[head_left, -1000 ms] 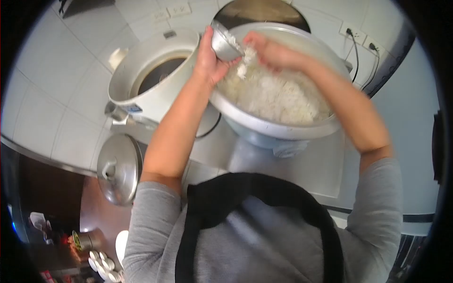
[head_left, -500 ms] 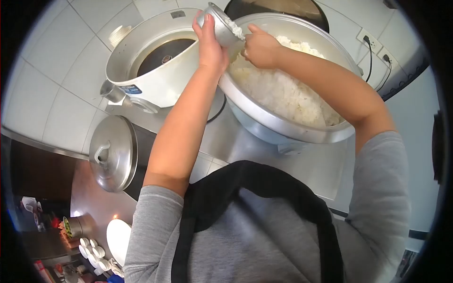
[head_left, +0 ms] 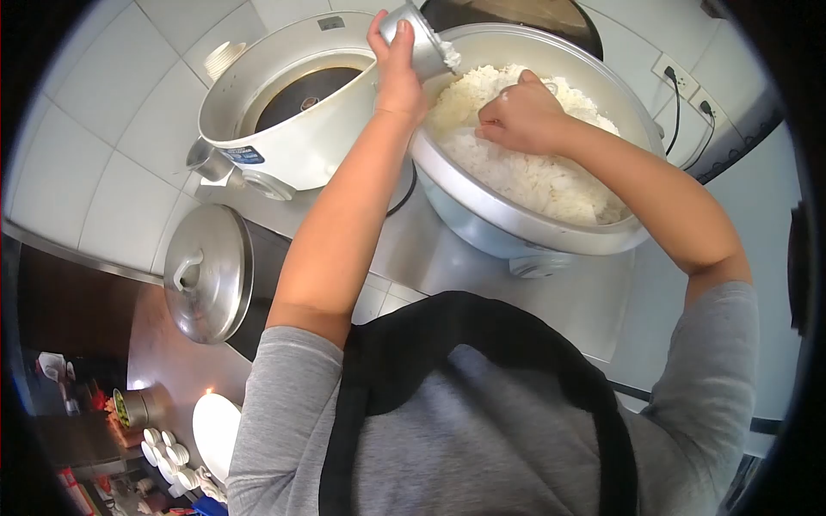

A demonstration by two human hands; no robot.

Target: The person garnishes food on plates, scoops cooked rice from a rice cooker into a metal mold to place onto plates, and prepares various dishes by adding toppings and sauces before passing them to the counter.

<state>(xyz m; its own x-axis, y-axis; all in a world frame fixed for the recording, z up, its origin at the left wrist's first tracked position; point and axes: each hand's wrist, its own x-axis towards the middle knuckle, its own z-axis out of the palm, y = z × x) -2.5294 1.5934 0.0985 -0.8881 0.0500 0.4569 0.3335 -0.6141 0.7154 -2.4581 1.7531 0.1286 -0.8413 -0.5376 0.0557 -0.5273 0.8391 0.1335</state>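
My left hand point(head_left: 401, 86) is wrapped round a small metal cup point(head_left: 420, 50), tilted with its mouth to the right. White rice point(head_left: 450, 57) shows at the cup's mouth. My right hand point(head_left: 523, 118) is closed over the heap of cooked rice point(head_left: 551, 185) in a large round rice cooker point(head_left: 516, 219). What its fingers grip is hidden; a small ring-like shape shows just beyond the knuckles. The cup is above the left rim of this cooker, with the right hand to its right and lower.
A second cooker pot point(head_left: 288, 159) with a dark inside stands to the left. A metal lid point(head_left: 206, 273) and a metal mug point(head_left: 209, 160) are near it. Stacked white dishes point(head_left: 225, 60) sit behind. Plugged cords point(head_left: 673, 112) hang at the right wall. Small white bowls point(head_left: 168, 456) stand lower left.
My right hand has moved from beside the cup's mouth down and right, over the rice. My left hand still holds the cup, slightly further right and up in view.
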